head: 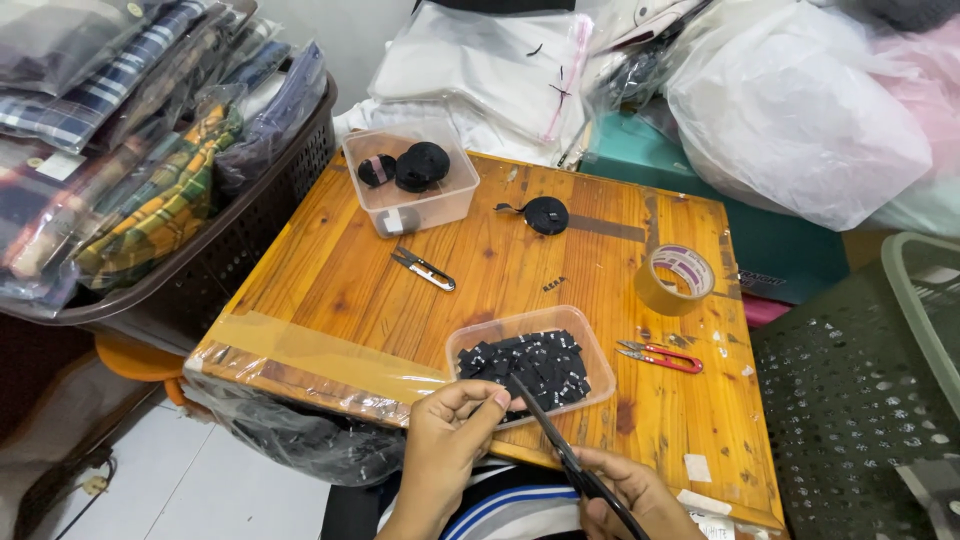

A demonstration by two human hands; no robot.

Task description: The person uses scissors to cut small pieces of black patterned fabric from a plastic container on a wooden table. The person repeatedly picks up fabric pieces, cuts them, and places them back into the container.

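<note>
My left hand [450, 440] has thumb & forefinger pinched narrow at the near rim of the clear rectangular plastic tub [590, 345] full of small black fabric pieces [535, 365]; can't tell if a piece sits between the fingertips, too small. My right hand [625, 495] is closed round the handles of the long black-bladed scissors [560, 445], blades slanting up-left w/ the tip just beside my left fingertips, over the tub's near edge.

The tub sits at the near edge of the square orange-brown wooden board [400, 290], which has a strip of clear tape across its near-left corner. Right of the tub: small red-handled thread snips [662, 356], lying flat. Further back right: roll of brown packing tape [675, 280]. Mid-board: black-and-silver thread snips [423, 269]. Behind those, a 2nd clear plastic box [415, 205] w/ 2 black ribbon rolls in it, & 1 loose black ribbon roll [546, 215] on the wood just right of it.

Off the board: dark brown plastic basket [240, 240] at left, stacked w/ bagged plaid cloth; grey-green perforated basket [850, 400] at right; white plastic bags [790, 110] behind.
</note>
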